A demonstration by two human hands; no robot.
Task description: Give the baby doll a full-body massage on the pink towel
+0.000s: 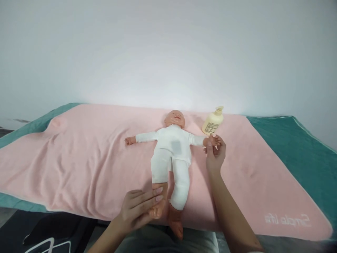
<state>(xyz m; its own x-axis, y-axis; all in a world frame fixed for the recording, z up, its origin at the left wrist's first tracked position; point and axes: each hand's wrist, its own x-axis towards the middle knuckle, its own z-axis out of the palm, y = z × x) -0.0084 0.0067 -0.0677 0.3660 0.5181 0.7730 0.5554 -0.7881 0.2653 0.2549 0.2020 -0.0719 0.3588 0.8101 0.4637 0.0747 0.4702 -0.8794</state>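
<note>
A baby doll point(172, 146) with a white cloth body lies on its back on the pink blanket point(105, 154), head toward the wall. My left hand point(139, 207) is at the doll's lower leg and foot on the left side, its fingers lying across the ankle and the thumb underneath. With my right hand point(216, 154) I pinch the doll's hand point(212, 140) on the right side, the arm stretched out sideways. Just behind that doll hand stands a pale yellow pump bottle point(212, 121) with dark print.
Under the pink blanket a green cloth point(297, 147) shows at both sides. A plain pale wall point(168, 52) rises behind. At the lower left is a black surface point(52, 228) with a white cable point(50, 244).
</note>
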